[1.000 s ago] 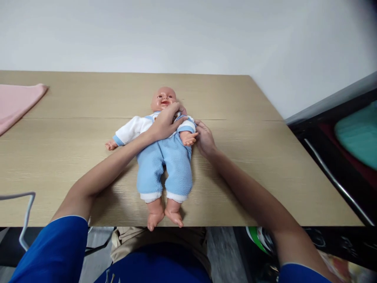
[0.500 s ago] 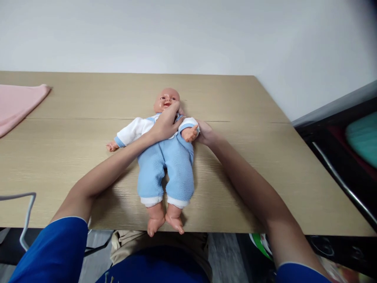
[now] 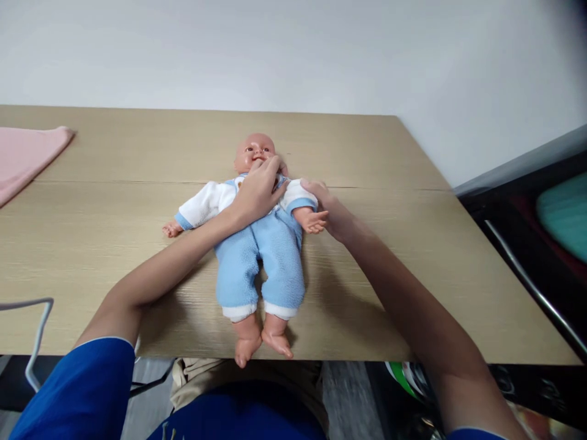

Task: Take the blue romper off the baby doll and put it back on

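A baby doll lies on its back on the wooden table, its feet at the front edge. It wears a white top and fuzzy light-blue overalls. Across its chest rests my left hand, fingers bent over the collar and shoulder at the right, just below the doll's mouth. Beside the doll's arm on the right is my right hand, thumb at the white sleeve and the other fingers hidden behind it. The doll's small hand sticks out of the blue cuff, palm up. Its other arm lies stretched out to the left.
A pink cloth lies at the table's far left. A bent grey metal bar rises at the front left. Past the right edge stands a dark frame with a teal thing in it. A white wall stands behind.
The doll's arm on the right has swung outward, its hand turning palm up. My right hand has shifted right and its thumb now shows. My left hand stays at the collar.
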### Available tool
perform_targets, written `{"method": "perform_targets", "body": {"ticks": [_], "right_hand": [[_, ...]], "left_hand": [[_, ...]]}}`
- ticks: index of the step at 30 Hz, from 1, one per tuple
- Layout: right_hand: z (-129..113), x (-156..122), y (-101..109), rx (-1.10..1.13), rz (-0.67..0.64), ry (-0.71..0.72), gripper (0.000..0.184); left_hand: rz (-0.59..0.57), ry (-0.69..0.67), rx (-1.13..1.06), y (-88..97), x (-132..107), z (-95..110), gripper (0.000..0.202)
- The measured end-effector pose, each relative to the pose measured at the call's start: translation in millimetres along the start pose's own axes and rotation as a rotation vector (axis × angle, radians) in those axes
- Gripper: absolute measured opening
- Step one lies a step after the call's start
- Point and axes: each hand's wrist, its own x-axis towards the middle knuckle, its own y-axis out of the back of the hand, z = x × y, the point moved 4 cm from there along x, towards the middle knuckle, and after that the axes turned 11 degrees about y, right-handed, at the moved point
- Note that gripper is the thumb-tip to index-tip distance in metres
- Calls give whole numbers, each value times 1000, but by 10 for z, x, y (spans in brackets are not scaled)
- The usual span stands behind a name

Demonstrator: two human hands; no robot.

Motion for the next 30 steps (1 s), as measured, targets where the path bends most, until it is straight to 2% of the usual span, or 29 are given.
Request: {"method": "perform_targets", "body": {"ticks": [2, 4, 5, 9, 12, 15, 18, 21, 23, 27, 30], "right_hand": [[-98, -166, 45, -81, 40, 22, 92], [-230, -298, 85, -163, -41, 64, 108], [-296, -343, 122, -205, -108, 77, 108], [-492, -356, 477, -477, -346, 121, 81], [-524, -283, 831, -646, -452, 248, 78], [-405, -256, 1158, -675, -420, 240, 74], [-247, -267, 1382, -573, -279, 223, 67], [-86, -240, 1466, -413, -179, 233, 71], [14, -194, 1465, -355, -169, 229, 74], [146, -129, 1406, -331, -228, 181, 74], [152, -136, 1338, -355, -291, 167, 72]], "left_hand": [[-18, 14, -3, -3, -9, 0, 16], [-27, 27, -6, -13, -11, -27, 22], [-23, 31, -8, -21, -10, -49, 25], [25, 23, -47, -79, 14, -178, 26], [37, 3, -93, -124, 34, -241, 22], [22, 12, -109, -120, 36, -224, 19], [-3, 40, -113, -84, 20, -157, 20], [-15, 51, -124, -48, 1, -95, 19], [-15, 56, -116, -29, -9, -68, 17], [-24, 60, -85, -3, -17, -24, 14], [-30, 60, -65, 3, -18, -2, 14]]}}
